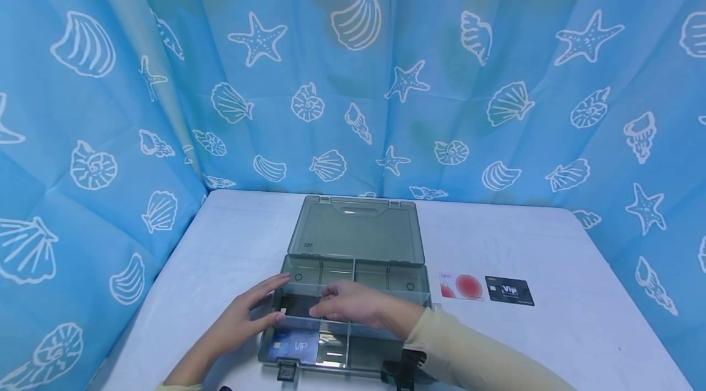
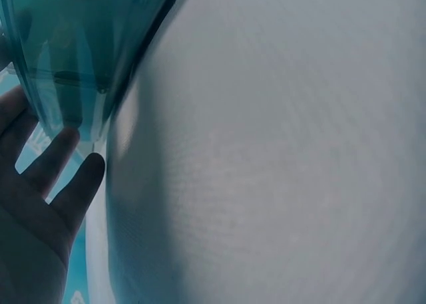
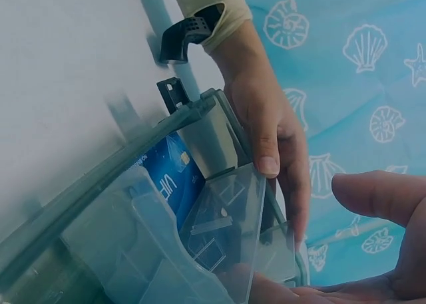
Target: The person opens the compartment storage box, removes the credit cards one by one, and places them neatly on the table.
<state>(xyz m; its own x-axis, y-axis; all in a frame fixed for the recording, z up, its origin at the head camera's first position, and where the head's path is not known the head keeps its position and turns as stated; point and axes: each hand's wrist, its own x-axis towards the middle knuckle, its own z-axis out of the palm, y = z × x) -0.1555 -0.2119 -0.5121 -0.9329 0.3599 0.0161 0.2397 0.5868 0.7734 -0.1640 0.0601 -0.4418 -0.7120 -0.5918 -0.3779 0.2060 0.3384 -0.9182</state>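
Note:
A translucent grey-green compartment box stands on the table with its lid folded back. My left hand touches the box's left side; its fingers look straight and spread in the left wrist view. My right hand reaches over the middle row of compartments. A dark card lies in the left middle compartment, by the right fingertips. In the right wrist view, the right thumb stands apart from the fingers, which are partly hidden behind a clear divider. A blue VIP card lies in the front left compartment.
To the right of the box, a white-and-red card and a black Vip card lie side by side on the white table. The open lid leans towards the back. A blue shell-patterned curtain surrounds the table.

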